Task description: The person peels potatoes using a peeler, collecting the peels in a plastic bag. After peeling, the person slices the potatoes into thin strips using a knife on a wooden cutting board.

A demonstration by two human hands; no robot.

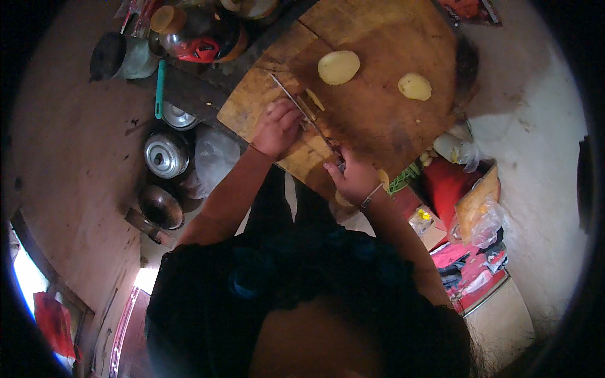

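My right hand (pixel 355 175) grips the handle of a kitchen knife (pixel 302 109). Its long blade slants across the left part of a wooden board (pixel 378 127). Close beside the blade, my left hand (pixel 280 125) rests with bent fingers on a pale potato piece, mostly hidden beneath them. A thin potato slice (pixel 315 99) lies just across the blade from those fingers. Farther up the board are two peeled potato pieces, a larger one (pixel 339 67) and a smaller one (pixel 415 86), both apart from my hands.
A jar with a lid (pixel 168 20) and a turquoise-handled utensil (pixel 160 90) are at upper left. Below them are a lidded metal pot (pixel 166 155) and a dark pan (pixel 161 207). Green vegetables (pixel 404 178) and a red container (pixel 444 186) sit beyond the board's right edge.
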